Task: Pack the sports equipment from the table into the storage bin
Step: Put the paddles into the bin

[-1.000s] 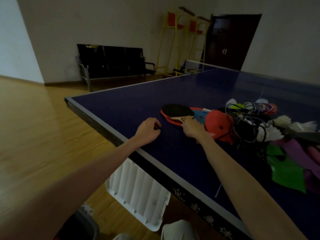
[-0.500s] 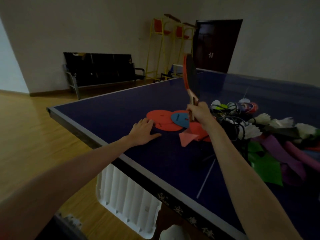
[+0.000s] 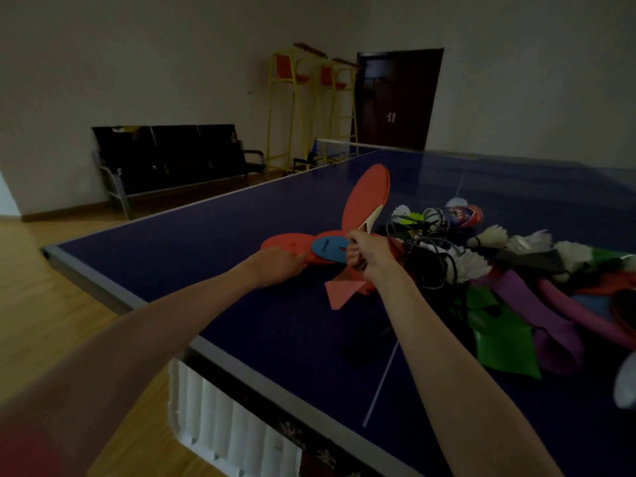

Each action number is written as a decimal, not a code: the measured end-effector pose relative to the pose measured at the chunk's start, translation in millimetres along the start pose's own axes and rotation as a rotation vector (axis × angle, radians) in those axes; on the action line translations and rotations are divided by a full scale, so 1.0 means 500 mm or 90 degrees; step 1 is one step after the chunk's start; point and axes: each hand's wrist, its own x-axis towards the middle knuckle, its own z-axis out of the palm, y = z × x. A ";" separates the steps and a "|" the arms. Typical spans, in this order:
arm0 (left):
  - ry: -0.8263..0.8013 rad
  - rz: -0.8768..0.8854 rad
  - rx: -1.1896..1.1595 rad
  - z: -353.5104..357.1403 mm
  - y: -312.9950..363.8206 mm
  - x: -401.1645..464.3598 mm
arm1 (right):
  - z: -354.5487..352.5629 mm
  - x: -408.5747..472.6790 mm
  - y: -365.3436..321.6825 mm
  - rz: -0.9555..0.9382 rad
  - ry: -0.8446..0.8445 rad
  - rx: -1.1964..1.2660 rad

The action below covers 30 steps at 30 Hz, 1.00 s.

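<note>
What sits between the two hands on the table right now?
In the head view, a blue disc on red discs lies between the left hand and right hand, which grips the paddle.

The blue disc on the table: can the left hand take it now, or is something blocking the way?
Probably yes. The left hand already rests on the orange disc right beside the blue disc, whose top is uncovered. Only the right hand, gripping the paddle, crowds its far edge.

2 bare, sleeveless forearms (image 3: 192,315)
</note>
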 end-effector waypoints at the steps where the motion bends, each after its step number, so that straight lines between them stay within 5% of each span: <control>1: 0.010 -0.009 -0.004 -0.006 0.004 0.002 | 0.000 0.001 0.003 0.011 -0.008 0.006; 6: 0.030 -0.075 -0.172 -0.032 -0.014 0.000 | 0.006 0.005 0.012 0.022 -0.023 -0.017; 10: 0.055 -0.097 -0.028 -0.014 -0.031 -0.027 | 0.016 0.002 0.014 0.020 -0.022 -0.025; 17: 0.313 -0.281 -0.056 -0.033 -0.135 -0.223 | 0.092 -0.071 0.039 -0.011 -0.069 -0.068; 23: 0.689 -0.558 -0.149 -0.024 -0.140 -0.553 | 0.227 -0.232 0.116 -0.046 -0.286 -0.217; 30: 0.780 -0.840 -0.228 0.117 -0.086 -0.899 | 0.416 -0.417 0.246 0.024 -0.558 -0.286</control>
